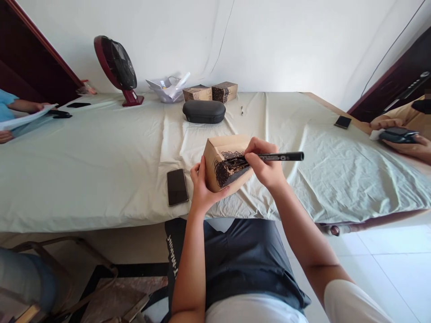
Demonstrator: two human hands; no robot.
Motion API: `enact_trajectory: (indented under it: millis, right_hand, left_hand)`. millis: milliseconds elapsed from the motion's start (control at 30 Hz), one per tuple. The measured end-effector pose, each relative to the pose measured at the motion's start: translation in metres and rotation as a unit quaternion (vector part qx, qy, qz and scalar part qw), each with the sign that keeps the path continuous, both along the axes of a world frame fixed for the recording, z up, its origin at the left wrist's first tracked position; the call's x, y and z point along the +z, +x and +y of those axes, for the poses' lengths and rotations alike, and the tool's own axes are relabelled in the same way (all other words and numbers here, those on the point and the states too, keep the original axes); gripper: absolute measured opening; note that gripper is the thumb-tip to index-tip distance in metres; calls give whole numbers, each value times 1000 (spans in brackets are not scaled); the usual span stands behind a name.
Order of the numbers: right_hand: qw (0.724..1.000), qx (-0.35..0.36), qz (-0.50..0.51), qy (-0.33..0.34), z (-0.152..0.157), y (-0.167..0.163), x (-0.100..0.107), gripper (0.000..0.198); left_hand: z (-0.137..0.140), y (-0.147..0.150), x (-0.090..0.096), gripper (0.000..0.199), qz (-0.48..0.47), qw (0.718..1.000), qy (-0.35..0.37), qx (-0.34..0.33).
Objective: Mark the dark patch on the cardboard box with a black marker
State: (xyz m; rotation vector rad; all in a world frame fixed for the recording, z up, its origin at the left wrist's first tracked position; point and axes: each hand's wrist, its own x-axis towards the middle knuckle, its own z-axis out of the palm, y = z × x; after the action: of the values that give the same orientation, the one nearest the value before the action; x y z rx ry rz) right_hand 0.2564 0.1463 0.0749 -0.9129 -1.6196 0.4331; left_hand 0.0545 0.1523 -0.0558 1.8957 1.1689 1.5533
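Head view: L hand (pixel 204 190) is gripping a cardboard box (pixel 225 172), fingers up its left side, thumb along the lower nr edge, so the hand is standing part-spread around it. R hand (pixel 267 168) is pinching a black marker (pixel 286 156) btwn thumb & curled fingers; the tip is pointing left, seemingly touching the scribbled face. Box is sitting tilted nr the front edge of the cloth-covered table (pixel 101 179); whether its base is bearing on the cloth, can't tell. A phone (pixel 178 187) is lying just L of the L hand; a black case (pixel 204 111) is lying beyond, w/ two more boxes (pixel 224 92) behind. Insp. judgement re technique: bare brown patches are showing amid the black, so close, overlapping strokes are likely serving best, w/ L hand bracing firmly, thumb staying clear of ink, & box turning rather than wrist straining.
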Motion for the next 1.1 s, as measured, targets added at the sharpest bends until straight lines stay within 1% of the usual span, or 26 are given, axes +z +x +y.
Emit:
enact_trajectory:
  millis: [67,100,167,233,333,500,600,667,700,733,767,833,867,900,933,1000,1033,1067,1100]
  right_hand:
    - [999,-27,29,-1,0,8,-7,14]
    - [999,-29,46,-3,0,12,-10,14]
    - [997,-17,78,-7,-2,17,-18,14]
    - [994,-4,111,3,-3,20,-27,14]
    - [985,-3,165,49,-3,16,-41,13]
    - [959,-12,249,132,3,1,-60,8]
    - [954,-41,237,179,7,-9,-71,8]
    - [955,-75,192,215,6,-19,-78,11]
    - [958,-79,157,228,4,-26,-82,13]
    - [962,-69,120,237,0,-33,-87,13]
    - [965,-43,90,240,-4,-39,-91,13]
    - [971,15,80,226,-14,-48,-100,7]
    - [972,19,105,211,-19,-48,-105,4]
    - [971,0,141,192,-23,-44,-108,6]
    - [969,-43,178,168,-26,-36,-112,10]
    - [956,-159,218,119,-27,-9,-117,15]
    - [951,-202,214,95,-24,8,-119,18]
    - [953,-223,195,60,-20,26,-121,19]
    - [957,-225,179,27,-14,44,-124,21]
  left_hand:
    - [0,0,-1,124,-6,1000,-3,-6]
    - [1,0,-1,124,-8,1000,-3,-9]
    - [0,1,-1,123,-14,1000,-2,-15]
    - [0,2,-1,120,-19,1000,-1,-21]
    - [-2,2,0,119,-19,999,0,-28]
    - [0,1,-3,120,-31,999,-13,-18]
    - [3,0,-6,120,-40,999,-24,-10]
    - [5,0,-9,121,-43,999,-27,-2]
    - [6,0,-10,121,-46,999,-26,1]
    - [7,-1,-12,120,-49,999,-24,4]
    - [8,-1,-15,120,-51,998,-22,5]
    - [13,-4,-22,119,-57,998,-22,1]
    - [16,-6,-28,120,-64,998,-24,-2]
    - [20,-10,-34,121,-73,997,-27,-4]
    - [24,-14,-40,122,-85,996,-30,-4]
    - [33,-22,-52,123,-108,993,-43,2]
    - [37,-26,-57,123,-117,992,-49,9]
    - [41,-30,-62,122,-123,991,-55,16]
    - [43,-32,-65,120,-126,990,-60,24]
